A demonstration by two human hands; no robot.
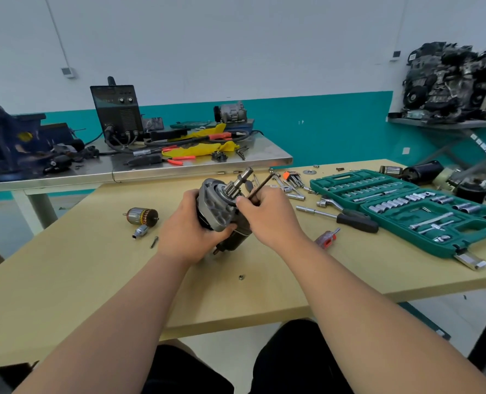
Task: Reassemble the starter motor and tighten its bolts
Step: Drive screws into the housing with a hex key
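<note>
The starter motor (217, 203) is held tilted above the wooden table (94, 274), its grey nose housing and pinion shaft pointing up and away from me. My left hand (187, 228) grips its body from the left. My right hand (267, 214) pinches a dark L-shaped hex key (261, 186) against the housing's right side. The key's tip is hidden behind my fingers. A spare armature (142, 216), a small metal sleeve (140, 231) and a loose bolt (154, 241) lie on the table to the left. A small nut (240, 277) lies in front of the motor.
An open green socket set (412, 206) lies at the right, with a ratchet (347, 216), a hex key set (293, 177) and loose sockets beside it. A red-handled tool (327, 237) sits near my right wrist. A steel bench (139, 166) behind carries a welder (118, 115) and a blue vise (11, 137).
</note>
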